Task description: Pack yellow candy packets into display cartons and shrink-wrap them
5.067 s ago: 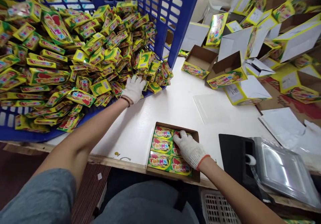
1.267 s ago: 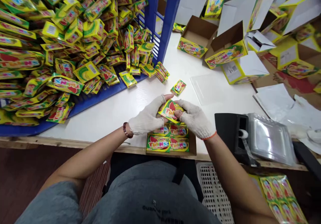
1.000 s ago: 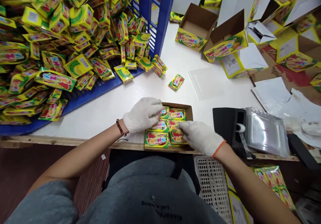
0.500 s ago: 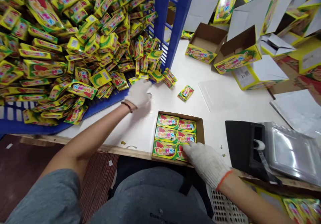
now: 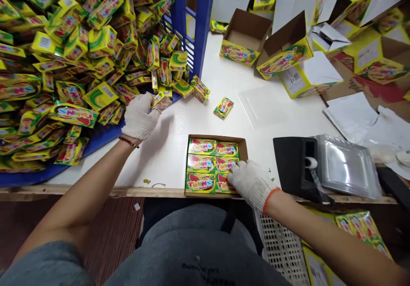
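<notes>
My left hand [image 5: 139, 117], in a white knit glove, reaches to the near right edge of the heap in the blue basket [image 5: 104, 143]. Between its thumb and fingers is a small yellow-green TWINS box [image 5: 162, 101], slightly blurred. At the table's front edge lies an open cardboard tray box [image 5: 243, 149] with TWINS boxes [image 5: 201, 164] lying face up in two columns. My right hand [image 5: 251, 181], gloved too, curls over the tray box's right wall, its fingertips touching the right column. Its thumb is partly hidden.
One loose TWINS box [image 5: 223, 107] lies beyond the tray box, beside a clear plastic sheet [image 5: 265, 104]. Opened cartons [image 5: 245, 34] crowd the back right. A black tape dispenser [image 5: 291, 162] and clear plastic covers [image 5: 347, 164] sit at the right.
The view has shifted right. My left hand has moved left along the basket edge, and a small TWINS box now shows in its fingers. My right hand stays at the tray box.
</notes>
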A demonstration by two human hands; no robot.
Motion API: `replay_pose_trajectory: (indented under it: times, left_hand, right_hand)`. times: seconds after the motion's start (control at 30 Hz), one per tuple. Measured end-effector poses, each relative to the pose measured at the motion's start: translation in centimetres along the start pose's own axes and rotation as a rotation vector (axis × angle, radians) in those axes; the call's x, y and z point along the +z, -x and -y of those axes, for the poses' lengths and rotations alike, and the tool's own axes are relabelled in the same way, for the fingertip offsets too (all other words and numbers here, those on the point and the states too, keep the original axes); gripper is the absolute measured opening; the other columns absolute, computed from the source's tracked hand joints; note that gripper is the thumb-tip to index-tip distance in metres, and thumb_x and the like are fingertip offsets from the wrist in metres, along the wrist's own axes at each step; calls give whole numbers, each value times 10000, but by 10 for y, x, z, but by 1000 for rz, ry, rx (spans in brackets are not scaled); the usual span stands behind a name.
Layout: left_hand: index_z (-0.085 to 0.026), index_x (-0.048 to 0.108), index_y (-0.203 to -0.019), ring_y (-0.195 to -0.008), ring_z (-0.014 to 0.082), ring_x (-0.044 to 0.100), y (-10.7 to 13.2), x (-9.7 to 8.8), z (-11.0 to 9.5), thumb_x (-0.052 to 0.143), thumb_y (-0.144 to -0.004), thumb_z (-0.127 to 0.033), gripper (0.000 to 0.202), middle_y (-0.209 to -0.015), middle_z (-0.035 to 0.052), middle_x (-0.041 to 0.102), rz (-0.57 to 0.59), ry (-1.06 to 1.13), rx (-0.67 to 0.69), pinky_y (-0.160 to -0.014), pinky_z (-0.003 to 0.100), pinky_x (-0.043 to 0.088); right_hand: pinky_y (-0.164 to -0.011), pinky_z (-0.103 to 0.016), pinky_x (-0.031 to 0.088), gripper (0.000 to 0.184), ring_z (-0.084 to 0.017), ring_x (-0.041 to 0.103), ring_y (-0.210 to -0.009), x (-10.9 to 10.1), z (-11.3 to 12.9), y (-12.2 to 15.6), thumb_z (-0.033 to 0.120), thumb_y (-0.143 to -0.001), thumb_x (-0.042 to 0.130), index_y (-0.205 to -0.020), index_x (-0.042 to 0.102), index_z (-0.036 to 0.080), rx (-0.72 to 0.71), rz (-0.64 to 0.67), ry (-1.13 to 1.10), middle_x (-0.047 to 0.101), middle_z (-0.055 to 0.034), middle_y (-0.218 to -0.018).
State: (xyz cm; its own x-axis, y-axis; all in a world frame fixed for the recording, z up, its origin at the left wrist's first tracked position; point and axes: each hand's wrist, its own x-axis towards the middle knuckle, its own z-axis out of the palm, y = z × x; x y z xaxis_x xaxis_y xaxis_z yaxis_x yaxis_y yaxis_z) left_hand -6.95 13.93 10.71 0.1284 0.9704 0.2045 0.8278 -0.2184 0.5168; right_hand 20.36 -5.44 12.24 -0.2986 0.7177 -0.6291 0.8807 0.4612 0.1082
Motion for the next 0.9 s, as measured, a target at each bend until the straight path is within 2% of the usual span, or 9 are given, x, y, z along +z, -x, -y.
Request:
replay_pose_trajectory:
  times: [0.1,0.23,0.33,0.43,0.5,0.6,0.7,0.83,0.9]
  left_hand:
    - [-213,605,-968,-833,194,603,24,2,-23,541,-930,-402,202,-876,25,625,50,210,20,-806,382,506]
    - [-188,606,-1122,-765,159,666,60,14,-54,605,-900,-425,325,-1052,79,706,339,866,-109,-688,342,581]
    - [-160,592,-1126,-841,176,715,77,21,-73,674,-863,-393,361,-1076,102,719,529,1113,-233,-732,342,623]
    - [-150,581,-1108,-826,163,717,84,25,-87,717,-831,-370,379,-1037,90,723,593,1167,-279,-728,316,632]
    - [-145,583,-1110,-808,146,707,86,27,-94,730,-818,-365,394,-1031,83,720,597,1166,-280,-729,297,628]
    - [-148,590,-1125,-801,143,701,90,30,-102,709,-830,-373,390,-1022,74,719,643,1124,-256,-728,294,621]
    - [-164,602,-1096,-806,166,698,96,33,-104,629,-886,-389,309,-992,61,721,695,959,-125,-705,315,604]
    - [-168,634,-1021,-925,220,671,94,31,-98,533,-968,-360,223,-996,76,717,528,360,249,-797,367,551]
    - [-156,641,-972,-955,243,656,88,31,-96,498,-983,-287,194,-998,100,709,485,57,407,-827,388,524]
  right_hand:
    - [-721,-408,414,173,-300,682,-870,-1,-3,-10,110,-885,619,-919,772,182,-64,40,-1,744,-164,-935]
    - [-717,-357,403,61,-226,653,-796,-6,-19,-12,163,-849,681,-827,731,190,-123,-24,-165,736,-97,-891]
    - [-666,-306,404,80,-176,594,-735,-13,-35,-11,201,-887,590,-866,666,188,41,-335,-556,689,-58,-851]
    - [-655,-305,428,181,-175,558,-725,-21,-49,-11,319,-909,542,-1019,592,185,172,-728,-877,645,-46,-855]
    - [-626,-302,424,250,-161,525,-675,-27,-56,-10,350,-873,570,-1062,557,186,146,-805,-945,637,-41,-878]
    - [-635,-299,428,320,-146,520,-672,-35,-64,-5,287,-828,593,-1127,543,184,93,-787,-890,655,-69,-1022]
    - [-713,-295,432,238,-175,586,-793,-41,-68,2,193,-842,550,-1078,583,197,31,-625,-731,682,-68,-1017]
    - [-687,-284,399,220,-191,628,-816,-40,-65,3,134,-888,517,-1059,633,208,90,-260,-510,724,-64,-975]
    - [-671,-299,390,229,-214,650,-826,-37,-59,-4,150,-921,521,-1104,651,198,107,-146,-363,737,-98,-1015]
